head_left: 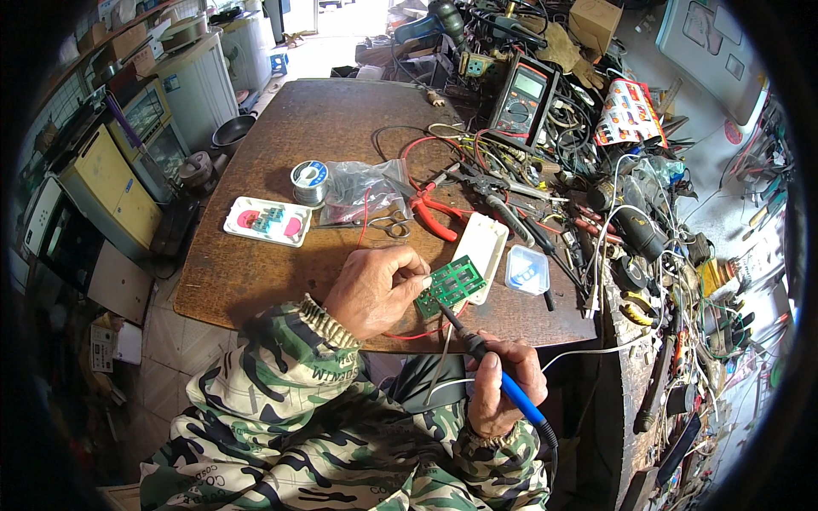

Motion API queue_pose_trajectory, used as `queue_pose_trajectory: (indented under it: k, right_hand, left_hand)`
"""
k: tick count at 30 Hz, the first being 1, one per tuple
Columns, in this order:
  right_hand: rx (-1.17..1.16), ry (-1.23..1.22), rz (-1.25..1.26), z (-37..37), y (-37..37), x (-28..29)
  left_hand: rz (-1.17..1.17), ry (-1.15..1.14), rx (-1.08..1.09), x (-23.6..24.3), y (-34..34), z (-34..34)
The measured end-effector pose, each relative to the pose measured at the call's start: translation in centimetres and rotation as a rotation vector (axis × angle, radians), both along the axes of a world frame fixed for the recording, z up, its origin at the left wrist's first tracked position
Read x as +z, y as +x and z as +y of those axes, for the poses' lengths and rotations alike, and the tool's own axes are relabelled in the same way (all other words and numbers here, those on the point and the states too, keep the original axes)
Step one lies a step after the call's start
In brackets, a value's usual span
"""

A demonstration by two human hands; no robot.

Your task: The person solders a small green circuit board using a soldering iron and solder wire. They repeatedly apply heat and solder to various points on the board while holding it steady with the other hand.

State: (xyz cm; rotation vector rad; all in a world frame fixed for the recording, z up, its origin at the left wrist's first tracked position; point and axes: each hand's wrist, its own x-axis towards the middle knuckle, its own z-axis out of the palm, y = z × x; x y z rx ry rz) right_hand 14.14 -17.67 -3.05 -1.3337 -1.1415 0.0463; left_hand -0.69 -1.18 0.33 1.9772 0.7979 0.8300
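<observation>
My left hand (381,288) pinches the left edge of a green circuit board (461,278), near the table's front edge. My right hand (506,385) is wrapped round a soldering iron (521,399) with a blue handle. The iron's tip meets or nearly meets the lower left part of the board; I cannot tell if it touches. A white plastic case half (482,252) lies partly behind the board. Red wire (419,335) runs below the board. Beyond my left hand are scissors (390,226), a spool of solder wire (309,180) and a clear plastic bag (351,192).
A white tray (294,238) with small parts lies at the left. Red-handled pliers (436,218) rest beyond the board, a clear lidded box (527,271) to its right. A multimeter (521,100) stands at the back right. Tangled cables and tools crowd the right side.
</observation>
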Motion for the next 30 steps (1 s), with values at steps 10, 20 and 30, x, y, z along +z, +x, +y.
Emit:
queue_pose_trajectory:
  k: [10, 20, 30]
  right_hand:
    - [-0.009, -0.064, 0.117, -0.33, -0.33, 0.56]
    - [0.011, -0.005, -0.012, -0.12, 0.16, -0.22]
    - [0.019, 0.004, -0.003, -0.07, 0.10, -0.17]
  left_hand:
    - [0.018, -0.002, 0.008, 0.13, 0.01, -0.07]
    - [-0.012, -0.002, -0.003, -0.12, 0.00, -0.05]
    - [0.016, 0.048, 0.003, -0.45, 0.02, 0.07]
